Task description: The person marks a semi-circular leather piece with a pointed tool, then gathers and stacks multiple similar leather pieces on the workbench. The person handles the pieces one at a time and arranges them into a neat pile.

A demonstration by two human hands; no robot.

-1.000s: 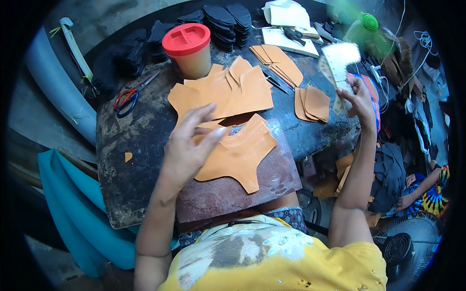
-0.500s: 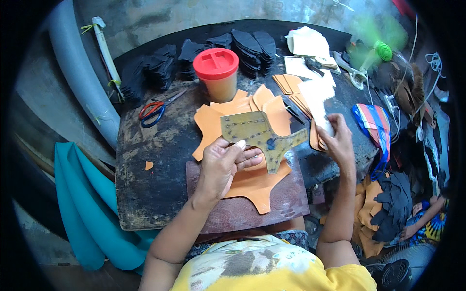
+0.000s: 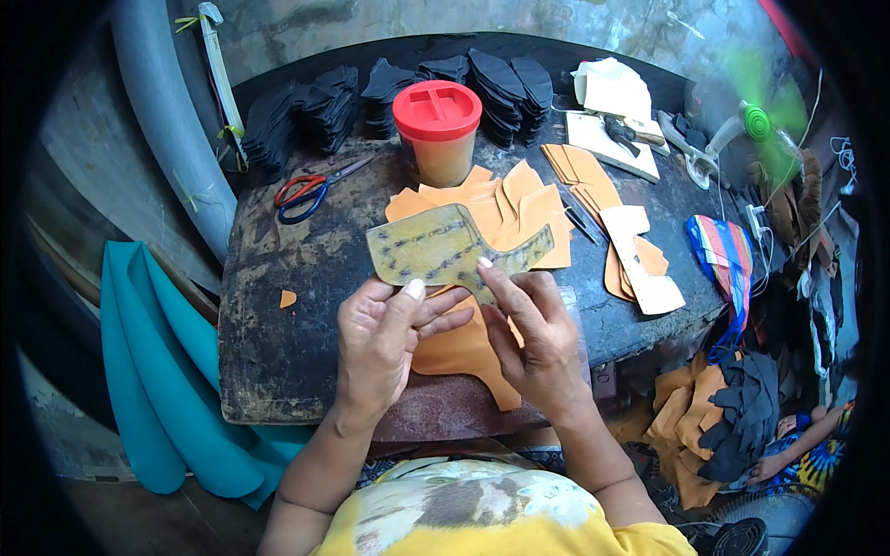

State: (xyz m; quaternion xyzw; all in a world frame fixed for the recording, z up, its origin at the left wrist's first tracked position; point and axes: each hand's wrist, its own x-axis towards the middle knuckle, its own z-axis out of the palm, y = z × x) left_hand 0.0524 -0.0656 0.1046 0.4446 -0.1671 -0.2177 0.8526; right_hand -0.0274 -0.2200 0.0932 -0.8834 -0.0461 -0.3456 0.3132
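Red-handled scissors (image 3: 311, 190) lie at the left of the dark surface (image 3: 278, 343). The left hand (image 3: 380, 347) and right hand (image 3: 533, 338) both pinch a greenish, stitch-marked pattern piece (image 3: 445, 248) in their fingers (raised above tan leather cutouts (image 3: 505, 208)), a red-lidded jar (image 3: 438, 130) behind

dark worn worktable (image 3: 278, 306) against a stained concrete wall (image 3: 371, 28).

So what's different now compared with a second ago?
The right hand came in from the far right, bringing an olive stitched pattern piece. The left hand lifted off the orange leather piece, and now both pinch the pattern above it. The red-lidded jar and scissors stayed put.
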